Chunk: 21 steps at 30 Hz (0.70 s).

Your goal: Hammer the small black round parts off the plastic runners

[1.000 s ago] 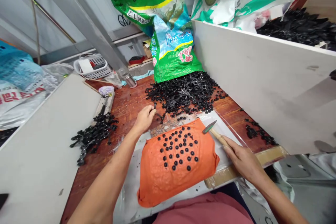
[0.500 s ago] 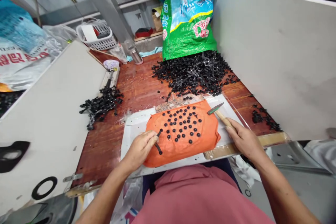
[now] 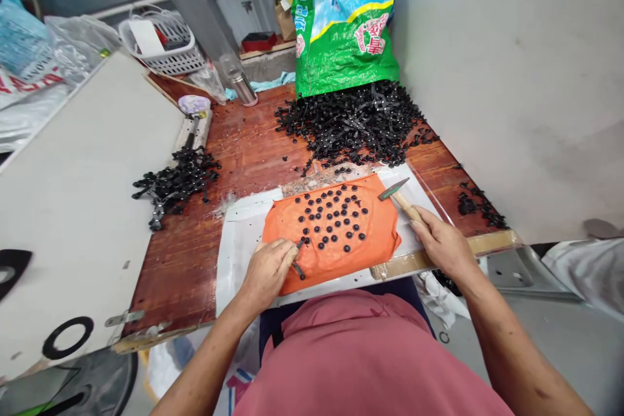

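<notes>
My right hand [image 3: 441, 240] is closed round the wooden handle of a small hammer [image 3: 396, 190], its green-grey metal head held over the right edge of an orange cloth pad [image 3: 273, 231]. Scattered over the pad are several round black buttons [image 3: 329, 229]. My left hand [image 3: 273, 266] pinches a black plastic strip with knobbed ends [image 3: 299, 270] above the pad's left part. One end of that strip sits close to the nearest buttons; whether it touches the pad I cannot tell. Beneath the pad lies a white board [image 3: 234, 240].
Behind the pad, a large heap of black plastic pieces [image 3: 355, 123] spills from a green and blue sack [image 3: 348, 58]. A smaller pile [image 3: 180, 182] is at the left. Pale panels [image 3: 487, 91] flank the wooden table [image 3: 244, 156]. A steel flask [image 3: 244, 88] and basket [image 3: 166, 52] stand at the back.
My left hand has moved right over the pad with the black strip, closer to the buttons. The hammer stays in my right hand. The whole view has shifted slightly.
</notes>
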Tool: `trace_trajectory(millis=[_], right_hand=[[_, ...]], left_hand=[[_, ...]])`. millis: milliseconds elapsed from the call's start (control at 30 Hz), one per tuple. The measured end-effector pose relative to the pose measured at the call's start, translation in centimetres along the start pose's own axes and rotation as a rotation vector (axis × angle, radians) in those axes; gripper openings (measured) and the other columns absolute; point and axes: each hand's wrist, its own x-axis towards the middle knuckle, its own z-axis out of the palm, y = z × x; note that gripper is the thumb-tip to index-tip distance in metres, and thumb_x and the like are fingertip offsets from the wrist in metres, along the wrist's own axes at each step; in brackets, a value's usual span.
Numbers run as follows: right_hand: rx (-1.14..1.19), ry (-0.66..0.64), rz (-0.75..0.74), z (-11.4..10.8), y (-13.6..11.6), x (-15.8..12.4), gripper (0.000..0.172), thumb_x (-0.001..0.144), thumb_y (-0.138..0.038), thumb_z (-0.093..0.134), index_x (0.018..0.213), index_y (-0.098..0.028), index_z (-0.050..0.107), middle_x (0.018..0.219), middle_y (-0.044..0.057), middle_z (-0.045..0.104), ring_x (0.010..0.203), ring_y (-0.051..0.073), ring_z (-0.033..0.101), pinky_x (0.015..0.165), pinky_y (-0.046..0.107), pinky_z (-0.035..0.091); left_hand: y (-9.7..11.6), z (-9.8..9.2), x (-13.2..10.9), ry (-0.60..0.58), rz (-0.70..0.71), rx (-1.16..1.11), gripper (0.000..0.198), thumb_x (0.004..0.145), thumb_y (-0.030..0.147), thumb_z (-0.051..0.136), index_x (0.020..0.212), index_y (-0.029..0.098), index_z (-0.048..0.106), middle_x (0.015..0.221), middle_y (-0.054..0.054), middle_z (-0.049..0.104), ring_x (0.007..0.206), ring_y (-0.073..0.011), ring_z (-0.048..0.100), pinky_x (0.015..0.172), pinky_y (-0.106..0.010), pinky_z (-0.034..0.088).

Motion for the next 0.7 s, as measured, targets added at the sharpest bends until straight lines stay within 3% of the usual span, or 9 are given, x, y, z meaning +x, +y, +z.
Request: trace_trajectory(millis=[467,700], right_hand=[[0.033,-0.014,0.000,0.11,0.12,-0.02,0.050,0.100,-0.048,0.041,0.143,-0.029,0.058,0.111,0.005,0.078,0.098,0.028,0.073,0.076,0.032,0.051],[0.045,0.011,-0.010,0.27,0.41,-0.05,0.051,0.099,-0.048,0.042,0.143,-0.027,0.058,0.119,0.008,0.076,0.103,0.029,0.071,0.080,0.034,0.051]], left_hand=[[-0.12,0.03,0.40,0.008,0.028,0.109,0.041,0.106,0.036,0.027,0.076,0.021,0.051,0.080,-0.002,0.063,0.080,-0.0197,0.059,0.079,-0.035,0.034],[0.08,0.12,0.50,0.010,0.032,0.113,0.041,0.105,0.036,0.030,0.074,0.021,0.052,0.078,-0.002,0.065,0.077,-0.0193,0.060,0.078,-0.035,0.035]])
